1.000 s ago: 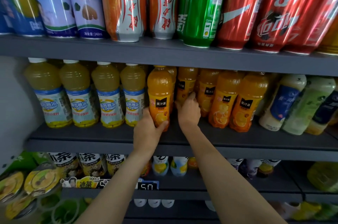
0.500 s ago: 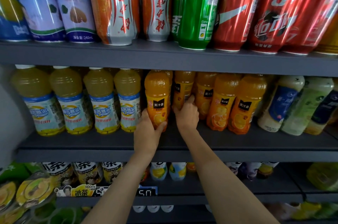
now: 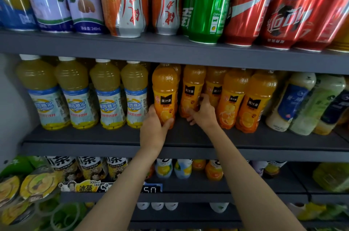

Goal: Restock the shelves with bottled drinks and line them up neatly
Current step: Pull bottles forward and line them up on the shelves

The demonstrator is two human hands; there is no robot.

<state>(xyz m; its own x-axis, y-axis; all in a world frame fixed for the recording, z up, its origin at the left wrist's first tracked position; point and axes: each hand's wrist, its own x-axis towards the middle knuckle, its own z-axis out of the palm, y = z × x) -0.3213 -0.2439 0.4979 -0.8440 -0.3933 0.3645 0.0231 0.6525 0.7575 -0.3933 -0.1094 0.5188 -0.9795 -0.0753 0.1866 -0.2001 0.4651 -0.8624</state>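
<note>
On the middle shelf (image 3: pixel 94 138) stands a row of orange juice bottles. My left hand (image 3: pixel 154 129) grips the base of the leftmost orange bottle (image 3: pixel 165 91), thumb on its front. Just right of it, my right hand (image 3: pixel 203 114) curls its fingers round the lower part of the second orange bottle (image 3: pixel 192 87), which stands a little further back. Two more orange bottles (image 3: pixel 251 98) stand upright to the right at the shelf front, with others behind them.
Several pale yellow juice bottles (image 3: pixel 79 93) fill the left of the same shelf, pale milky bottles (image 3: pixel 294 102) lean at the right. Cans (image 3: pixel 204 4) crowd the shelf above. Lower shelves hold tea bottles (image 3: pixel 92 168) and small bottles.
My right hand has slid lower and round the second orange bottle. My left hand keeps its grip on the leftmost bottle. The camera has shifted slightly.
</note>
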